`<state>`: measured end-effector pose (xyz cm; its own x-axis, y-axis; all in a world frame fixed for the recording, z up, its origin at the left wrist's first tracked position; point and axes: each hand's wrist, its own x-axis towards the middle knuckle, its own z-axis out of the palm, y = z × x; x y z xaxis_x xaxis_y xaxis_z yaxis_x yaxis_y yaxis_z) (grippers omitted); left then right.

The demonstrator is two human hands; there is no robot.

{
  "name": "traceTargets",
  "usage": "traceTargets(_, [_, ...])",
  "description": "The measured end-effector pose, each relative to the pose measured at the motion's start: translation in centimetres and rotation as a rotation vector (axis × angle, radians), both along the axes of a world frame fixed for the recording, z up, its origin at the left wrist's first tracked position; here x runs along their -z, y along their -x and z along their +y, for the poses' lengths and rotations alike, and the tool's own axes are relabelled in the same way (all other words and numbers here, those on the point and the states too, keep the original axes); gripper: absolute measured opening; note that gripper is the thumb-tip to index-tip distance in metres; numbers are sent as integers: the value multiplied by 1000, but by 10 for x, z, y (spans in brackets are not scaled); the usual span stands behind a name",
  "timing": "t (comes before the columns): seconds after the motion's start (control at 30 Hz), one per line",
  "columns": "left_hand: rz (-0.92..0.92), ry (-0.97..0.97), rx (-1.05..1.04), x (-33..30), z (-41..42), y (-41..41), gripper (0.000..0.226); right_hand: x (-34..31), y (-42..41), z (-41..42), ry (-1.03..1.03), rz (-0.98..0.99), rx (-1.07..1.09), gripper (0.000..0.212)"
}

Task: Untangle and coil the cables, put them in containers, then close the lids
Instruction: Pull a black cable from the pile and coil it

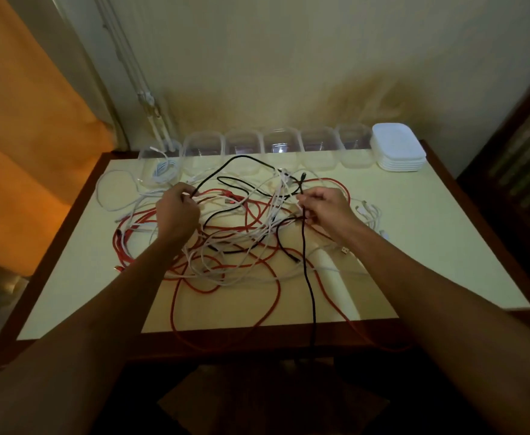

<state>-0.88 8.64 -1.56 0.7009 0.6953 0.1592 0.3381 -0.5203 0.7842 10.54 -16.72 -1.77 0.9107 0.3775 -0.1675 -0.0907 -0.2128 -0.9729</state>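
Both hands (179,211) (323,208) amid tangled cables (241,246)

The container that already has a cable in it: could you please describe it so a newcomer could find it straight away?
Look along the far edge of the table, where a row of clear plastic containers stands against the wall. Take the leftmost container, at the opposite end from the stack of white lids. It alone holds a coiled white cable; the others look empty.

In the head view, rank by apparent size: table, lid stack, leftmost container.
1. table
2-3. leftmost container and lid stack look alike; not ranked.
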Motion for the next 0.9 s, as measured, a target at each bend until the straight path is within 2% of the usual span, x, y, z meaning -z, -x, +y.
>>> traceTargets(0.1, [30,-12,-72,-3,7,-3,30,-10,3,-22,-116,-66,-7,9])
traceTargets(0.23, [150,-37,-18,-4,-2,-3,33,-11,10,-44,139,-180,-194,13])
traceTargets(0.33, [41,-283,69,-9,-31,-5,27,-10,12,-49,173,-173,-197,30])
traceTargets(0.4, [-45,-362,217,-15,-58,-11,24,-13,17,-47,174,-173,-218,32])
traceTargets(0.5, [137,-457,499,-13,-94,-24,60,-20,27,-40,185,-210,-286,28])
traceTargets(0.6, [302,-448,569,-8,-108,-32,79,-26,31,-38,180,-228,-279,24])
traceTargets(0.67, [305,-362,591,-11,-111,-35,71,-25,33,-42,178,-229,-264,25])
traceTargets(0.77, [285,-203,675,-23,-109,-39,41,-21,39,-49,59,-168,-183,25])
traceTargets(0.83, [308,-196,661,-27,-100,-36,22,-22,43,-51,-105,-68,-59,23])
traceTargets(0.9, [312,-247,534,-22,-85,-31,13,-23,43,-58,-227,3,6,23])
